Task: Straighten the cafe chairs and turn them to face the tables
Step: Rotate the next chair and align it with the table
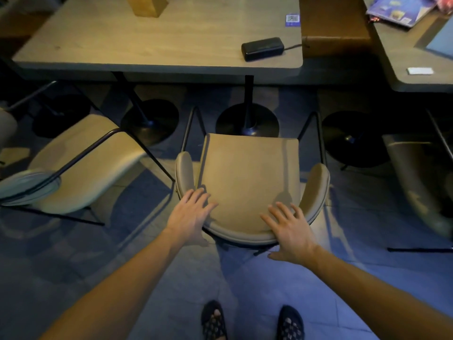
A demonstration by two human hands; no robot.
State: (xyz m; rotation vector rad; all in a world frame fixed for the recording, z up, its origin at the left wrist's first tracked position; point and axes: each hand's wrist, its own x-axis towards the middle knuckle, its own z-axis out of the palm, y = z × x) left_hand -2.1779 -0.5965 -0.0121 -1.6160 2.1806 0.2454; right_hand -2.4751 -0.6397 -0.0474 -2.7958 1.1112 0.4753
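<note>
- Dim room; your floor (245, 285) reads blue, the table (147, 40) warm and brighter.
- Your hands cast soft shadows on the chair (250, 177).
- Wide-angle bending at your edges; side chairs smear.
- Under-table nearly black.

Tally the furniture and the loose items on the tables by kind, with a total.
Chairs: 3, middle, left, right
Tables: 2, centre, right
Black power bank: 1
Wooden block: 1
Purple card: 1
White card: 1
Booklet pile: 1
Total: 10
</note>
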